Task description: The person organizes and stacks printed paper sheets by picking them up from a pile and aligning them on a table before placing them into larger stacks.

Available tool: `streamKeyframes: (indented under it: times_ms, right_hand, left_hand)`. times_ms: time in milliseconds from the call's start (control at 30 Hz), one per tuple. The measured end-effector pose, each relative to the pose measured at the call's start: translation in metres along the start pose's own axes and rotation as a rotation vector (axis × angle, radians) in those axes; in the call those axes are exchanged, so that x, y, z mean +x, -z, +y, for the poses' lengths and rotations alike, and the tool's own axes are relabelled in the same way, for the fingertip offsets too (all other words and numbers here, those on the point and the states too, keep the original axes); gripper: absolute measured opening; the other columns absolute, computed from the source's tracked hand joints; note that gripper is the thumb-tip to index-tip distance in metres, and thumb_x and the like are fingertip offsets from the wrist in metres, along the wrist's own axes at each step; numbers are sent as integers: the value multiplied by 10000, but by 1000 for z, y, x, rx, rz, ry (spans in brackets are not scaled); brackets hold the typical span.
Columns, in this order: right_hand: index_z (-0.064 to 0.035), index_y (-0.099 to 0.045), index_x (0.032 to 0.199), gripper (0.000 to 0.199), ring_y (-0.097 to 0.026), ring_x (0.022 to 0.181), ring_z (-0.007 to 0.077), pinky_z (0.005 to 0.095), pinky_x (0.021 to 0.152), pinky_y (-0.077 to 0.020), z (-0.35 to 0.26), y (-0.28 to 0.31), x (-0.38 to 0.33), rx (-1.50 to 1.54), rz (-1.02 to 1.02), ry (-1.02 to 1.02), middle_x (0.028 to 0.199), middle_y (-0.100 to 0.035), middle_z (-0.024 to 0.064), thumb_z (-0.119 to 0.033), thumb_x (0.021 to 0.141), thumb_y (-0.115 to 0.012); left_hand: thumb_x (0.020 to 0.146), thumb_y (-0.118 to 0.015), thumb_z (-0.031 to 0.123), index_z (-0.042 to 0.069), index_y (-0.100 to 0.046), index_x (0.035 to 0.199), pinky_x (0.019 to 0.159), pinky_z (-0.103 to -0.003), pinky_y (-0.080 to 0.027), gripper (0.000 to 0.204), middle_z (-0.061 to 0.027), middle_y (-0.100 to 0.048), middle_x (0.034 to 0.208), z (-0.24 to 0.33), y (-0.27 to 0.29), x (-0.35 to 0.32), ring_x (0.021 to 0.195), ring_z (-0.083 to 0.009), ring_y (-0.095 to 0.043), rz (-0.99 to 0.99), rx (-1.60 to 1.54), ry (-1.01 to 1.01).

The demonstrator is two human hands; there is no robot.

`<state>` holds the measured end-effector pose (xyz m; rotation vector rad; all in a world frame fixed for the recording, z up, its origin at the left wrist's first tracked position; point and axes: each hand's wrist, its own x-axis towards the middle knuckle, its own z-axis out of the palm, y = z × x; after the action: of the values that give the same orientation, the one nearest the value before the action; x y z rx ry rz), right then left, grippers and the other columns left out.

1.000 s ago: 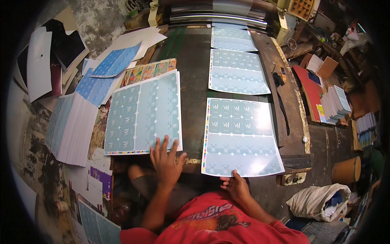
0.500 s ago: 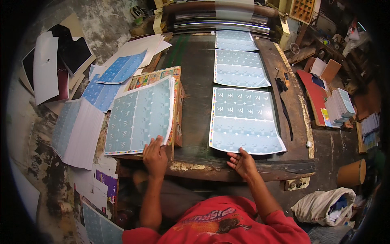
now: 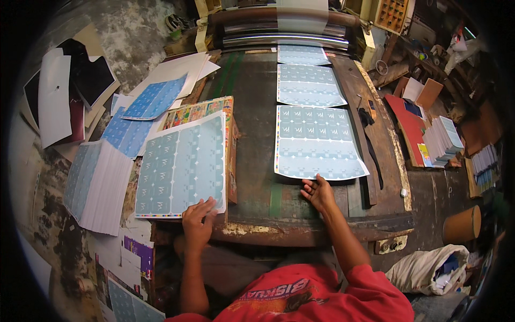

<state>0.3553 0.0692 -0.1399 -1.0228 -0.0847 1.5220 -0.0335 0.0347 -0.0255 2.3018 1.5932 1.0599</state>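
Observation:
A printed teal sheet [image 3: 319, 142] with a repeating card-like pattern lies on the dark table, its near edge slightly curled up. At that edge is my right hand [image 3: 321, 196], its fingers apart and one fingertip touching the paper. Two more sheets, the middle one [image 3: 310, 85] and the far one [image 3: 301, 53], follow in line toward the rollers [image 3: 284, 40]. On the left, a stack of like sheets [image 3: 179, 166] rests on a colourfully printed box [image 3: 232, 177]. My left hand [image 3: 198, 219] lies on the stack's near right corner, fingers outstretched.
Left of the box, blue printed sheets [image 3: 153, 97] and a thick fanned pile [image 3: 102, 182] lie spread out. A dark strap [image 3: 380, 169] runs along the table's right side. Beyond stand a cardboard bin [image 3: 462, 225], a white sack [image 3: 429, 271] and stacked cards [image 3: 444, 140].
The line of sheets has slid away toward the rollers, and my right hand has moved forward with the near one. The stack's raised right edge has settled flatter under my left hand.

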Motion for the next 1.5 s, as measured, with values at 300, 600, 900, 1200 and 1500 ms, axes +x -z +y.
streamKeyframes:
  times_ms: [300, 600, 900, 1200, 1500]
  right_hand:
    - [-35, -327, 1341, 545, -550, 948, 226, 465, 855, -511, 4, -40, -12, -10, 11, 51, 1129, -594, 148, -428, 992, -469]
    - [-4, -510, 1101, 317, -556, 612, 172, 389, 669, -530, 25, -33, -114, -195, -283, -205, 709, -581, 71, -281, 958, -569]
    - [4, -500, 1132, 438, -613, 689, 226, 478, 795, -522, 68, 68, -167, -113, -5, -314, 807, -646, 161, -408, 983, -494]
    - [-70, -475, 1184, 447, -602, 713, 235, 468, 764, -517, 50, 62, -137, -32, 112, -103, 938, -648, 153, -464, 973, -481]
    - [-129, -333, 1399, 634, -625, 831, 217, 435, 728, -537, 38, 3, -162, -118, 63, -45, 1189, -622, 118, -539, 941, -486]
  left_hand:
    - [994, -536, 271, 21, -640, 855, 796, -291, -442, 305, -23, -633, 781, 15, -4, 1, 759, -123, -537, 85, -501, 498]
    - [786, -639, 622, 126, -588, 1295, 1119, -626, -151, 712, -161, -454, 1446, 44, -3, 2, 1392, -410, -319, -322, -58, -193]
    - [881, -620, 451, 54, -423, 1426, 1157, -514, -167, 702, -148, -362, 1514, 7, -4, 4, 1431, -365, -257, -303, 185, 15]
    - [1010, -482, 395, -32, -655, 1006, 815, -321, -455, 461, -157, -655, 902, -11, -19, 15, 860, -189, -586, 163, -475, 727]
    - [969, -546, 261, 73, -686, 957, 1012, -490, -393, 235, -92, -700, 888, 48, -18, -19, 883, -283, -665, 45, -385, 37]
